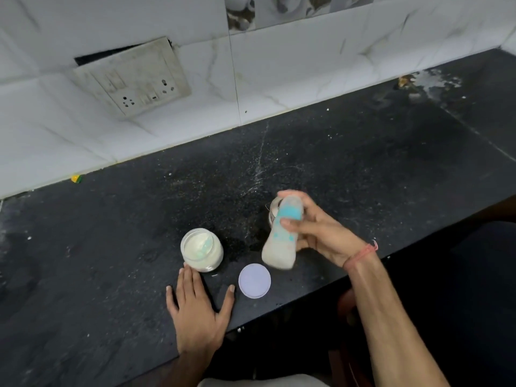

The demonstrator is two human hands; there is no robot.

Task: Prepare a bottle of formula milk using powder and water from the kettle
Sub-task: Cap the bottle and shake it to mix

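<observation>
Here right hand (321, 236) grips bottle (282, 241); left hand (198, 305) flat beside jar (202, 250).

- We see the baby bottle (282, 236) blurred and tilted above the table, teal collar up, milky liquid inside.
- We see the open powder jar (202, 250) upright left of it, white powder and a pale teal scoop inside.
- Its round white lid (254, 280) lies flat between them, nearer us.
</observation>
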